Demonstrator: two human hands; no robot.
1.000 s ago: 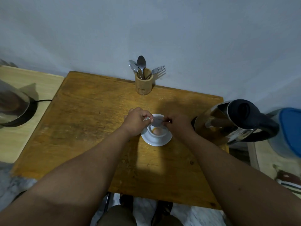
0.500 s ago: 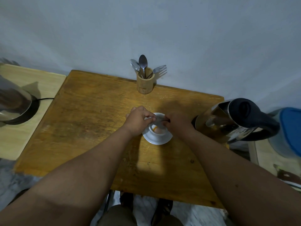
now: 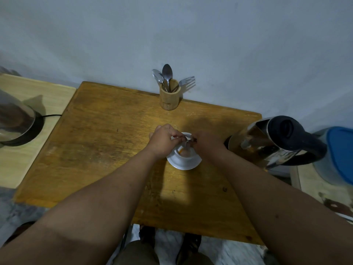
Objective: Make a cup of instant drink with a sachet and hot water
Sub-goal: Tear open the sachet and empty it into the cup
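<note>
A white cup [image 3: 185,154] stands on a white saucer [image 3: 183,163] in the middle of the wooden table [image 3: 107,142]. Pale brown powder shows inside the cup. Right above the cup, my left hand [image 3: 165,140] and my right hand [image 3: 206,144] both pinch a small sachet [image 3: 188,141], one hand at each side. The sachet is mostly hidden by my fingers. A steel kettle [image 3: 271,142] with a black lid and handle stands just right of my right hand.
A bamboo holder [image 3: 170,96] with spoons and a fork stands at the table's far edge by the wall. A second steel pot [image 3: 13,121] on a black base sits on the lighter side table at left. A blue-lidded container [image 3: 338,157] is at far right.
My hands have stayed over the cup, drawing slightly closer together on the sachet. The view has shifted a little.
</note>
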